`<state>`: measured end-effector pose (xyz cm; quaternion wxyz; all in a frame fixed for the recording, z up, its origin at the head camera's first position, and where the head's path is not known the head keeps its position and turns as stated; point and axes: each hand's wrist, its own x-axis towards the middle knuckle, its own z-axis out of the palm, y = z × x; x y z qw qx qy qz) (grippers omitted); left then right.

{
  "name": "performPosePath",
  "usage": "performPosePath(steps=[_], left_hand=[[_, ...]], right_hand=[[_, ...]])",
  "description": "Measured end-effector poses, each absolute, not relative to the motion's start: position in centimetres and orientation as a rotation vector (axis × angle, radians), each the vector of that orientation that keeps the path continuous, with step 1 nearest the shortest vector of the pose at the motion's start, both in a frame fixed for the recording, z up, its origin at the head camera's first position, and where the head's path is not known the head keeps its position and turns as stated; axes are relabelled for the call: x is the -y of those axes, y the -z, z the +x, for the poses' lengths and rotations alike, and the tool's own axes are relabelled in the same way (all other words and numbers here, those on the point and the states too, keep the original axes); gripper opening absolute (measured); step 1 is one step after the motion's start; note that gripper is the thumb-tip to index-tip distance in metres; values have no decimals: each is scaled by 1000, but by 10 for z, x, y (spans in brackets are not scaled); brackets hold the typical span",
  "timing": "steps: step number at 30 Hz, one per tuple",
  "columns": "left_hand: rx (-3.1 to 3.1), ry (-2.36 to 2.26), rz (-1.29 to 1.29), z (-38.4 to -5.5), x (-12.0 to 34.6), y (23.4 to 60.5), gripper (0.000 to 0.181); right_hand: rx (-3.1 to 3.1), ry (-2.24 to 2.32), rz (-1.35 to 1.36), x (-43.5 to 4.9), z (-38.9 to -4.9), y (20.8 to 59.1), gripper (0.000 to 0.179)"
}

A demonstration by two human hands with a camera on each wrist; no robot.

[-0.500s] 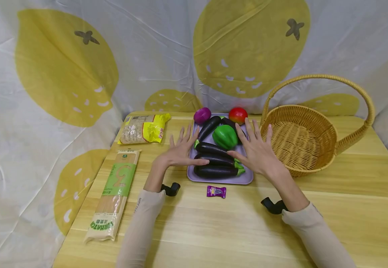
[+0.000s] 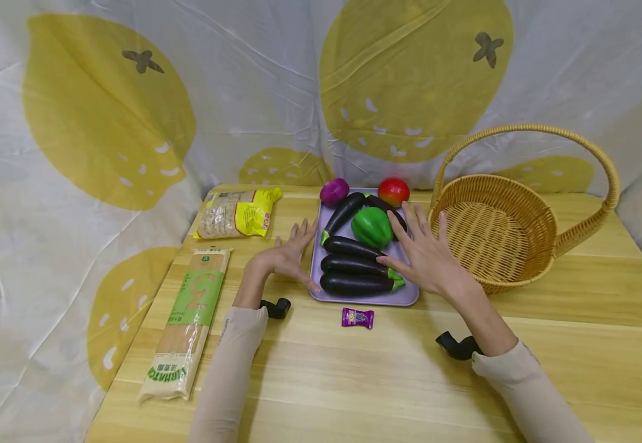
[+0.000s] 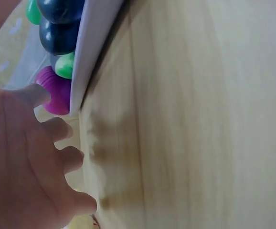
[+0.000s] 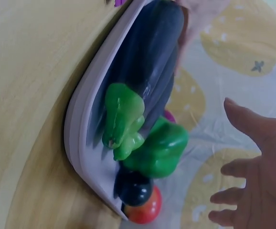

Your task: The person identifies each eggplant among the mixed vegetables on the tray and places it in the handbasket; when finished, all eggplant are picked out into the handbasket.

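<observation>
A lilac tray (image 2: 370, 300) lies mid-table with several dark eggplants (image 2: 356, 284) on it. Among them sits a green bell pepper (image 2: 372, 226). A purple onion (image 2: 334, 192) and a red tomato-like fruit (image 2: 393, 192) are at the tray's far corners. My left hand (image 2: 287, 255) is spread at the tray's left edge, thumb close to its near left corner, holding nothing. Over the right edge, my right hand (image 2: 428, 255) has its fingers spread, fingertips near the pepper. In the right wrist view that hand (image 4: 257, 171) shows apart from the vegetables, also with nothing in it.
A wicker basket (image 2: 548, 271) with a tall handle stands on the right. At left lie a yellow snack-like bag (image 2: 237, 213) and a long pack of noodles (image 2: 190, 320). A small purple candy (image 2: 357, 317) lies in front of the tray. A lemon-print curtain (image 2: 276, 74) hangs behind.
My left hand has drawn back to the left, off the eggplants, and turned so its thumb points nearer. The right hand has shifted slightly toward me. The objects stayed in place.
</observation>
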<state>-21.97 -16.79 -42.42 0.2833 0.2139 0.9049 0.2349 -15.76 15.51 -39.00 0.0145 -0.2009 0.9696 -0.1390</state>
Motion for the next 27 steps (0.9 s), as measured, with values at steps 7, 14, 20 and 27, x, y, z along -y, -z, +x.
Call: performPosePath(steps=[7, 14, 20, 27], left_hand=[[-2413, -527, 539, -223, 167, 430, 157], [-2407, -473, 530, -223, 165, 431, 157], [-2410, -448, 537, -224, 164, 430, 158], [-2413, -451, 532, -224, 166, 431, 157]], right_hand=[[-2862, 695, -806, -148, -153, 394, 90], [-2740, 953, -1089, -135, -147, 409, 79], [-2698, 1075, -1220, -125, -145, 415, 70], [-2702, 1058, -1201, -116, -144, 422, 61]])
